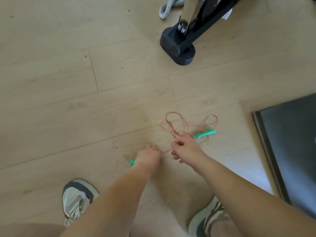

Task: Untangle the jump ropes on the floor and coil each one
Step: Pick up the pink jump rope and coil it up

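One green handle (132, 163) is held tight in the curled left hand (149, 156), and only its end is shown, at 8 o'clock from that hand. The thin pink cord (183, 122) is pinched narrowly between the thumb and fingers of the right hand (185, 149). A faint stretch of it appears to be drawn between the two hands. The rest of the cord is spread on the wooden floor (68, 82) in loose, crossing loops at 12 to 1 o'clock from the right hand. The second green handle (204, 133) is laid across the loops at 2 o'clock. Only this one rope can be made out.

Several risks are judged from here. If the cord is pulled hard, the overlapping loops could be drawn down into a knot. The free handle could be dragged through a loop and snagged there. Because the cord is pale against the floor, a crossing could easily be missed. The black machine foot (177, 47), well apart at 12 o'clock, is unlikely to be caught.
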Motion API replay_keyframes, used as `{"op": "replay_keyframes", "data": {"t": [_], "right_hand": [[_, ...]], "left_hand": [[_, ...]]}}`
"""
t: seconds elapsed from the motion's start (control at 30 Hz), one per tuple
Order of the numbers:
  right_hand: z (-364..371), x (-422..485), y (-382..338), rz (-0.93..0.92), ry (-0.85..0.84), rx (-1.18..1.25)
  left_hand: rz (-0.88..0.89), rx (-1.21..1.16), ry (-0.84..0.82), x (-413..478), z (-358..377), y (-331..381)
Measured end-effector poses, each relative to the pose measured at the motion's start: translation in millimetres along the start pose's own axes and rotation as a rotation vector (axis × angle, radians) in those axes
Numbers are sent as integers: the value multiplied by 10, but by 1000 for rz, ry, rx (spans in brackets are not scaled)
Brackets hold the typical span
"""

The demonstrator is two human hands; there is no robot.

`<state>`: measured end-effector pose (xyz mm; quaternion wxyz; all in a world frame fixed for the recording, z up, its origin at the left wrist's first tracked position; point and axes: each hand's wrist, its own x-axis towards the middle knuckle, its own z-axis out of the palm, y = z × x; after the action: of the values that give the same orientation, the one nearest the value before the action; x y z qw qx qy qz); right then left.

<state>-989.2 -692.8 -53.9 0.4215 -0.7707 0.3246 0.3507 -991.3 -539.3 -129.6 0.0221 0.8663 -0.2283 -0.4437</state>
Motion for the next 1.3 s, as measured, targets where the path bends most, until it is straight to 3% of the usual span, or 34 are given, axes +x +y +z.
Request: {"op": "replay_keyframes", "data": {"t": [0.1, 0.23, 0.3, 0.4, 0.53, 0.7, 0.73, 0.8, 0.87, 0.93, 1.07, 1.2, 1.23, 1.3], "right_hand": [[-13, 56, 75, -11, -8, -44], [-203, -38, 48, 173, -1, 35], [-323, -170, -7, 278, -30, 134], [-526, -352, -186, 257, -18, 355], [-955, -590, -467, 289, -19, 620], [-1354, -1047, -723, 166, -51, 409], [-1413, -1169, -789, 101, -27, 303], [-1535, -1480, -947, -31, -61, 128], [-1673, -1806, -1085, -140, -123, 71], [-1821, -2119, -1206, -227, -118, 83], [-2194, -2515, -1207, -291, 137, 281], [-2468, -2664, -1080, -324, 340, 650], [-2531, -2689, -1048, -338, 374, 639], [-2633, -2696, -997, -360, 438, 317]], "left_hand": [[9, -61, -1, 18, 84, -25], [-35, -525, 35, -66, -249, 113], [46, -753, 57, -139, -528, 252], [209, -913, 58, -360, -1007, 516], [372, -805, -112, -741, -1478, 866], [363, -576, -222, -1311, -2196, 972], [311, -455, -175, -1408, -2354, 926], [225, -204, 74, -1586, -2613, 820], [265, -290, 292, -1744, -2731, 801], [404, -539, 268, -1921, -2771, 880], [460, -719, 135, -2060, -2851, 1105], [345, -377, 25, -2017, -2914, 1107], [321, -303, -19, -2014, -2934, 1138], [278, -318, -25, -2058, -3044, 1217]]}}
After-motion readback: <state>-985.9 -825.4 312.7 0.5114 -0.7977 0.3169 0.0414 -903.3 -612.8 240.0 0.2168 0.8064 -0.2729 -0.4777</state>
